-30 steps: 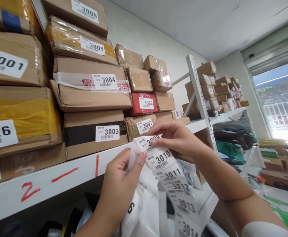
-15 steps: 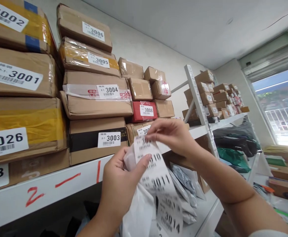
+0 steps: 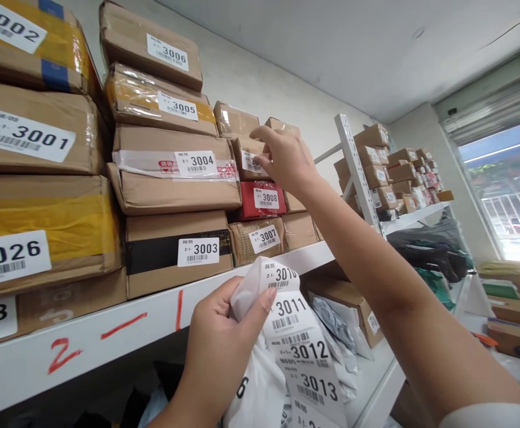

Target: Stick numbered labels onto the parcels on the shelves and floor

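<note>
My left hand (image 3: 228, 339) is closed on a strip of printed labels (image 3: 295, 351), thumb on top, with 3010 at its upper end and 3011, 3012 and 3013 below. White backing paper (image 3: 257, 386) hangs crumpled under the fingers. My right hand (image 3: 289, 157) is raised in front of a small brown carton (image 3: 237, 151), index finger and thumb apart. On that carton's face is a white label (image 3: 251, 161), its last digits hidden behind the thumb. Directly below sits a red box (image 3: 248, 202) labelled 3008, above a carton (image 3: 239, 252) labelled 3007.
Larger labelled cartons (image 3: 161, 199) are stacked at left on a white shelf (image 3: 14, 380) marked in red. A perforated white upright (image 3: 355, 166) stands to the right, with more boxes (image 3: 402, 172) beyond. Wrapped parcels (image 3: 335, 324) lie on the lower shelf.
My right hand has left the strip and moved up to the small carton above the red box, where a label now shows. The strip's top label is now 3010. My left hand stays put.
</note>
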### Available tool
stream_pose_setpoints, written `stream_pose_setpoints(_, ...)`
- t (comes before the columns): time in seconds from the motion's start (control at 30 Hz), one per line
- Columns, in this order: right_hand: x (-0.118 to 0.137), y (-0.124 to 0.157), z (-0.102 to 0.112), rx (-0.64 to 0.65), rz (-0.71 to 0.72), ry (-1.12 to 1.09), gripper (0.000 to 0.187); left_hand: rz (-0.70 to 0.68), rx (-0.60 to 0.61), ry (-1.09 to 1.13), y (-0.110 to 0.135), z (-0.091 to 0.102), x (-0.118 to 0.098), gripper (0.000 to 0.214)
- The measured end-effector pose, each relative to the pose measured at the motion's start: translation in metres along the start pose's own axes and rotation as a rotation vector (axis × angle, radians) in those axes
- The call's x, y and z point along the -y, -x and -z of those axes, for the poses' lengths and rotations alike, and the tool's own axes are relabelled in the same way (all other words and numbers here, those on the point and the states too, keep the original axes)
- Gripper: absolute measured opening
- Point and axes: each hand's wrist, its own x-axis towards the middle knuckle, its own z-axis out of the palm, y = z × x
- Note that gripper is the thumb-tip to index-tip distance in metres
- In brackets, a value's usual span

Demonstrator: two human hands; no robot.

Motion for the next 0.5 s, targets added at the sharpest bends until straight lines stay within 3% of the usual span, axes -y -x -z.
stream_pose_setpoints(0.13, 0.008, 0.015, -0.004, -0.169, 0.092, 0.014, 0.011, -0.019, -0.008, 0.004, 0.000, 0.003, 0.003, 0.029)
stream_pose_setpoints(0.3, 0.009, 0.025, -0.012, -0.002, 0.079, -0.108, 0.003, -0.010, 0.021, 0.042, -0.001, 0.006, 0.007, 0.030)
stream_pose_setpoints(0.5, 0.024, 0.024, -0.029, -0.072, -0.095, -0.149, 0.007, -0.030, 0.037, 0.046, -0.005, 0.003, 0.004, 0.027)
